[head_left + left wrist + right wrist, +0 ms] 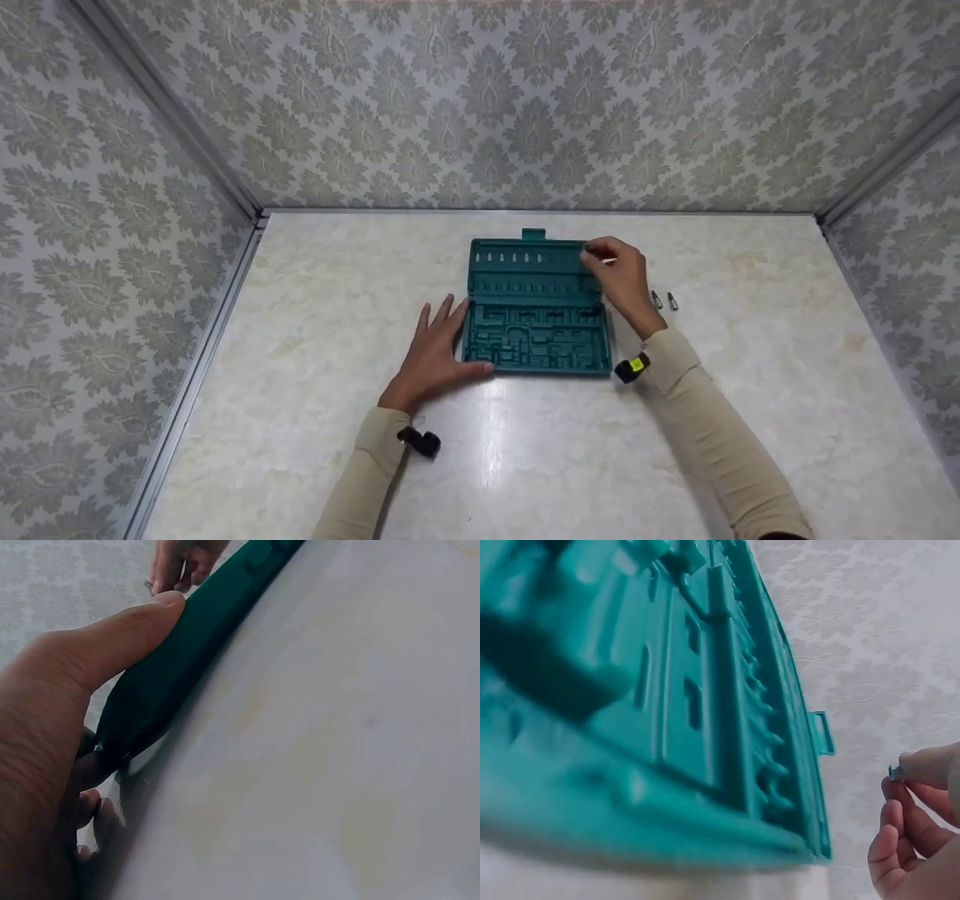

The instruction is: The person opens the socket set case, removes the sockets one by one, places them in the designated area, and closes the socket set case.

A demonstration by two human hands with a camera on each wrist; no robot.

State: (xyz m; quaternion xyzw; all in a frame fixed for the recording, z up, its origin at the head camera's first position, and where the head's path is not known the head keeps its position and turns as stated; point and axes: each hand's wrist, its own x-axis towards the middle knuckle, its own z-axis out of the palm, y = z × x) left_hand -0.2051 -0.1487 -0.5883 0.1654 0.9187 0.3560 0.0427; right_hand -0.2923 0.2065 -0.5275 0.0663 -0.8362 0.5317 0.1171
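A green molded tool case (538,367) lies opened flat on the table. My left hand (435,360) rests at its near left corner, fingers spread along the left side and thumb touching the front edge. In the left wrist view, the thumb lies on the case's rim (161,652). My right hand (619,277) is over the upper right corner of the lid, pinching a small metal bit (895,772) between thumb and fingertips. Most of that bit is hidden by the fingers. Several silver bits (502,257) sit in a row along the lid's upper part.
Two small metal bits (673,301) with dark tips lie on the table right of the case, beside the right wrist. The case's latch (533,234) sticks out at the far edge. Patterned walls (487,97) enclose the table (337,262) at the back and sides.
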